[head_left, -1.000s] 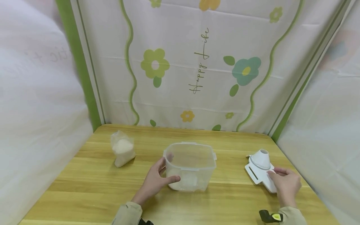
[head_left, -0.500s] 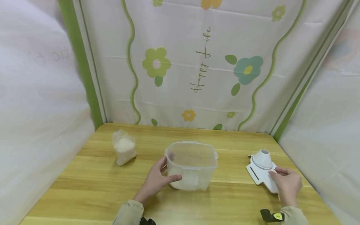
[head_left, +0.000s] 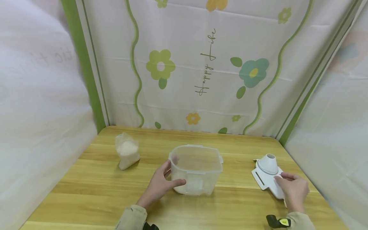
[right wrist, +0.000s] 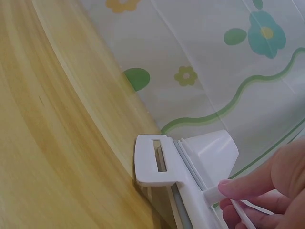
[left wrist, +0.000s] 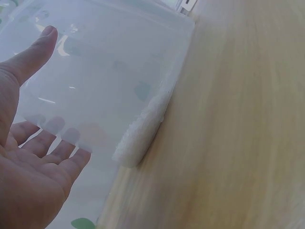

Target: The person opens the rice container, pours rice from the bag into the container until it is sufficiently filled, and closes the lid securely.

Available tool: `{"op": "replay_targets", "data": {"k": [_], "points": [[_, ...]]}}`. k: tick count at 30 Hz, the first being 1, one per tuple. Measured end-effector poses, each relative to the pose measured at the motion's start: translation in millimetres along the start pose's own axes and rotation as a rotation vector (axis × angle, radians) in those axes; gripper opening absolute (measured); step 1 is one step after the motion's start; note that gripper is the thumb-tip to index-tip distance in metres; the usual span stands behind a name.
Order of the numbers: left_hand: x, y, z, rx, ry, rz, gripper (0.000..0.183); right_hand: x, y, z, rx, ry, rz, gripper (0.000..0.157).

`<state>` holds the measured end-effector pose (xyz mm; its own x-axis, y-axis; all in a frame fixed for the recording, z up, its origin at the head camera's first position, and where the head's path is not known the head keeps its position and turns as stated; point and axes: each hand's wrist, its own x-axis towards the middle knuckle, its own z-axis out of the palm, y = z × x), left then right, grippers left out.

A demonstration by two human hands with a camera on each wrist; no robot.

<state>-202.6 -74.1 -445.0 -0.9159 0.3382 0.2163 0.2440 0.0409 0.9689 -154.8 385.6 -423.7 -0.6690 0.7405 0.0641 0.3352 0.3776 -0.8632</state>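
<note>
A clear plastic container (head_left: 198, 182) stands in the middle of the table, open at the top. White grains (left wrist: 140, 136) lie along its bottom in the left wrist view. My left hand (head_left: 161, 182) holds its near left corner, thumb along the front wall and fingers around the side. To the right lies a white plastic lid (head_left: 263, 179) with slotted side flaps and a cone-shaped spout (head_left: 268, 163) standing up from it. My right hand (head_left: 293, 188) pinches a raised part of this lid between thumb and fingers, as the right wrist view shows.
A clear bag (head_left: 127, 153) of white grains stands at the back left of the wooden table (head_left: 95, 191). Behind the table hangs a flowered curtain (head_left: 184, 80), and pale fabric walls close in both sides.
The view has shifted slightly. Both hands keep their places, the left at the container and the right at the lid.
</note>
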Motion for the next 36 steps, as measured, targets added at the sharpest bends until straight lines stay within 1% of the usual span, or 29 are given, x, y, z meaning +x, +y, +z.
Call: {"op": "replay_targets", "data": {"k": [9,17,22,26,29,31,33,36], "points": [[0.8,-2.0,-0.3,0.012,0.010,0.005,0.089,1.1,0.3,0.7,0.012,-0.022,0.025,0.044],[0.5,-2.6,-0.3,0.006,0.012,0.004,0.089,2.5,1.1,2.1,-0.011,-0.012,0.011,0.041],[0.1,-3.6,-0.1,0.004,0.015,0.014,0.090,1.9,0.8,1.7,-0.015,-0.019,0.000,0.041],[-0.1,-4.3,0.5,0.000,0.001,0.023,0.090,-1.5,1.3,-1.1,-0.032,-0.021,-0.004,0.040],[0.1,-4.3,1.0,-0.001,-0.008,0.029,0.089,-3.1,0.7,-2.1,-0.076,0.007,-0.025,0.035],[0.3,-3.9,0.9,0.003,-0.003,0.024,0.089,-3.1,-0.4,-1.4,-0.110,0.052,-0.067,0.031],[0.6,-3.3,0.3,0.007,0.004,0.019,0.089,-2.7,-1.6,0.4,-0.133,0.113,-0.108,0.030],[1.3,-2.8,-0.6,0.006,0.007,0.022,0.090,-2.9,-3.9,3.8,-0.109,0.187,-0.150,0.033]]}}
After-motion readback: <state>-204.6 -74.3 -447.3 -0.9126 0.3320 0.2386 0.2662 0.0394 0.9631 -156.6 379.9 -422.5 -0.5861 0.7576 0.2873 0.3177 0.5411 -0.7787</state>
